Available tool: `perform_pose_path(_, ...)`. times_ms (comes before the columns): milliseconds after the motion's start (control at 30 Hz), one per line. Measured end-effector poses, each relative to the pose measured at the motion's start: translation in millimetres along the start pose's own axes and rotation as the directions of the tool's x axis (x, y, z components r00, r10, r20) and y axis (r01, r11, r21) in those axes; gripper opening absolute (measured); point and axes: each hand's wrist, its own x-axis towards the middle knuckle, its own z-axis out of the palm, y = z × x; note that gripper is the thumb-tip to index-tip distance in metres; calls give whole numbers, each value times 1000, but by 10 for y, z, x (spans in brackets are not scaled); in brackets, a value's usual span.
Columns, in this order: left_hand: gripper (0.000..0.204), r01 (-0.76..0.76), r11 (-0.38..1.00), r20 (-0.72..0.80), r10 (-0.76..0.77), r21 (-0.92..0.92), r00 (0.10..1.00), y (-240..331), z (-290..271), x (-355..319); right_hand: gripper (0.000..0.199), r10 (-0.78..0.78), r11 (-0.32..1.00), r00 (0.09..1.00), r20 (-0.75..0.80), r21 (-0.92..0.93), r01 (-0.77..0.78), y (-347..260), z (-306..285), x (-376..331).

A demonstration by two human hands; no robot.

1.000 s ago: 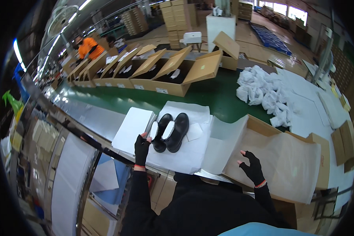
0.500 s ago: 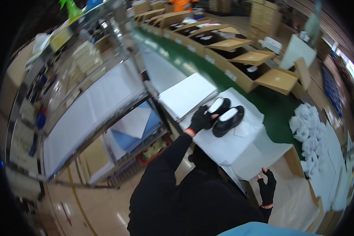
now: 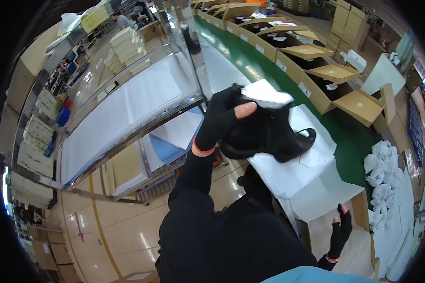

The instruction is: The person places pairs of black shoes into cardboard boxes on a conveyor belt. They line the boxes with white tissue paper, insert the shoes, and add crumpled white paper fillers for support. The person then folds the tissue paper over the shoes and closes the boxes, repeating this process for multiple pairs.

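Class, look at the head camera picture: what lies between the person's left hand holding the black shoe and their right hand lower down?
In the head view, white wrapping paper spreads between the left hand gripping the black shoe and the right hand.

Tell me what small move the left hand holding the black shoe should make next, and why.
Probably lower the black shoe back over the white wrapping paper. The left hand has it lifted, white stuffing already showing at its opening, while the right hand rests empty by the open cardboard box.
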Motion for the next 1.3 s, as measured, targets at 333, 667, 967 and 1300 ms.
perform_pose_path(333, 39, -75, 993, 604, 2, 95, 797, -180, 1337, -228, 67, 183, 965, 879, 441, 89, -246, -860, 485, 307)
perform_pose_path(667, 55, 237, 948, 799, -309, 214, 516, -1194, 2033, -824, 47, 556, 693, 822, -121, 613, -379, 36, -334, -413)
perform_pose_path(967, 84, -126, 949, 917, -238, 290, 321, -1824, 2716, -1487, 48, 777, 127, 629, 8, 978, -169, 1330, -150, -214)
perform_pose_path(1300, 73, -56, 968, 935, -219, 243, 281, -1859, 2758, -1572, 61, 821, 93, 476, 316, 748, -657, 1789, -5, 132)
